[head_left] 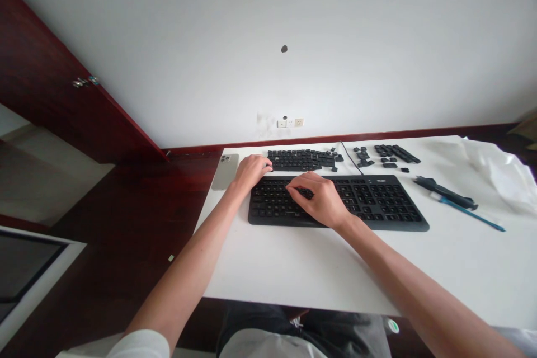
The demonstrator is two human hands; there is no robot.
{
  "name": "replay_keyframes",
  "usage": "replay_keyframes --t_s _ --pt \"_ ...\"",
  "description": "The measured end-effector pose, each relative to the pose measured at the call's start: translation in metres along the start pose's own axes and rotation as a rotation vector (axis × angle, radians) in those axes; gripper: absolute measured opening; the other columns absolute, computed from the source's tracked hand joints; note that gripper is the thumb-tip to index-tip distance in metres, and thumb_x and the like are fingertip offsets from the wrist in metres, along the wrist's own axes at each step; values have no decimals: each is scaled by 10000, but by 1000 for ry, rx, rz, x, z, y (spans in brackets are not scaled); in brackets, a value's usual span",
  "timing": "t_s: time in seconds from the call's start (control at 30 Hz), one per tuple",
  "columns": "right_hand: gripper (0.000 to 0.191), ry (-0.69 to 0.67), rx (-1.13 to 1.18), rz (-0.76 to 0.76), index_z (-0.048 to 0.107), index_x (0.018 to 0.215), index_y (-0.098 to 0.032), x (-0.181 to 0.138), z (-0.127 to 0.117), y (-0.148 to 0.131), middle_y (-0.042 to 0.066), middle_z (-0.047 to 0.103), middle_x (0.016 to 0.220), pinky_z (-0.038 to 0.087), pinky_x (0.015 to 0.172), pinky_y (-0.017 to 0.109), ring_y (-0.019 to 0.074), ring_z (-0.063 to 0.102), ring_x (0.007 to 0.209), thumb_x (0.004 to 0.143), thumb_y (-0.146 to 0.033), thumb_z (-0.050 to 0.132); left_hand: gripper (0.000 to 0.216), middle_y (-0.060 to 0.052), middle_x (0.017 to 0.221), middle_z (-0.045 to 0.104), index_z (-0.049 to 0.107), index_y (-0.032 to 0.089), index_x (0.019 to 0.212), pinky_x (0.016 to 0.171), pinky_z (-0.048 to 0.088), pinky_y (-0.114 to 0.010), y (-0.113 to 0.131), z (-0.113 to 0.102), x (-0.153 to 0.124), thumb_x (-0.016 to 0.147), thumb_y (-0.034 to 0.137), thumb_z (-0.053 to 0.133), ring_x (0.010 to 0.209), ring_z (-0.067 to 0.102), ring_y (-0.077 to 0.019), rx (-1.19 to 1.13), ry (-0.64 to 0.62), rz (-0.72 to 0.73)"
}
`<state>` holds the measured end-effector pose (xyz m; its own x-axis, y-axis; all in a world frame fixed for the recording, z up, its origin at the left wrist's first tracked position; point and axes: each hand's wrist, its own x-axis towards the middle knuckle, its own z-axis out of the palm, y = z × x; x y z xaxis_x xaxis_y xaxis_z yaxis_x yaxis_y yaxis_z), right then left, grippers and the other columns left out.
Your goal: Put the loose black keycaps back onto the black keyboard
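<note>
A black keyboard lies on the white table, many of its key places showing as bare square sockets. Behind it, loose black keycaps are laid out in rows. My left hand is at the left end of these rows, its thumb and fingers closed around a dark keycap. Over the left-middle part of the keyboard is my right hand, thumb and index finger pinched together just above the keys. Whatever is in that pinch, if anything, is too small to make out.
A phone lies at the table's left edge. More loose keycaps are at the back right, past a thin cable. To the right lie a black tool, a blue brush-like stick and a clear plastic bag.
</note>
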<state>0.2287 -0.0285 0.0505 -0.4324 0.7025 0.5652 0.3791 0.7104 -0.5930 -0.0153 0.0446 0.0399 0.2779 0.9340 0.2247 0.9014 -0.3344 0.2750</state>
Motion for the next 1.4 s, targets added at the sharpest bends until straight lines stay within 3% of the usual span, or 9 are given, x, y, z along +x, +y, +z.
replay_keyframes --t_s 0.2,0.33,0.43,0.53,0.63,0.73,0.87,1.07,1.4 --pt "125 -13 20 -7 742 940 -225 -1 1 1 37 778 965 539 909 378 210 693 927 976 -204 623 120 -66 969 779 827 265 921 777 435 -318 6 -1 -1 914 263 707 863 659 -234 15 8 1" --pt "136 23 -9 -4 742 938 -226 1 -2 4 47 779 970 554 899 388 222 696 931 982 -212 614 88 -35 771 715 818 257 885 709 398 -304 14 -18 -8 884 297 739 721 608 -197 -86 48 -78" --pt "136 86 -8 6 745 988 -227 2 -2 5 62 768 1029 572 902 382 224 705 979 985 -213 610 179 -2 681 647 792 231 867 664 386 -292 23 -35 -19 878 400 733 634 554 -161 -312 72 -167" --pt "148 81 34 0 739 1064 -235 0 2 6 65 750 1125 577 954 377 220 710 1058 973 -204 626 202 -26 846 713 756 193 872 700 430 -277 33 -41 -33 857 394 739 720 595 -150 -635 -35 -143" --pt "168 22 68 -15 736 1096 -249 -3 9 4 62 733 1236 573 1016 391 225 710 1130 959 -207 649 240 -43 919 722 725 173 934 695 438 -262 36 -33 -44 856 399 747 732 599 -131 -958 -201 -140" --pt "172 -9 114 -19 739 1107 -254 -4 14 2 55 727 1291 568 1048 394 222 710 1161 962 -212 656 271 -27 852 702 701 164 939 679 428 -246 35 -22 -50 825 392 791 708 591 -113 -1154 -261 -169" --pt "158 -8 169 -13 738 1101 -248 -4 15 -1 41 763 1184 581 1010 364 205 727 1103 967 -208 665 309 -52 907 733 726 160 942 720 445 -252 36 -16 -52 780 395 845 811 645 -142 -1182 -298 -202" --pt "146 -15 127 39 747 1089 -252 -3 10 -1 38 780 1084 604 906 347 207 740 990 985 -234 646 368 -23 782 687 743 159 944 605 393 -242 37 -15 -54 772 466 849 658 553 -108 -1180 -323 -231" --pt "155 -112 109 78 735 1090 -233 -2 1 -4 35 762 987 603 802 311 181 717 860 940 -252 702 368 -45 806 708 721 157 940 557 342 -241 34 -22 -54 809 488 813 607 507 -87 -1197 -359 -209"
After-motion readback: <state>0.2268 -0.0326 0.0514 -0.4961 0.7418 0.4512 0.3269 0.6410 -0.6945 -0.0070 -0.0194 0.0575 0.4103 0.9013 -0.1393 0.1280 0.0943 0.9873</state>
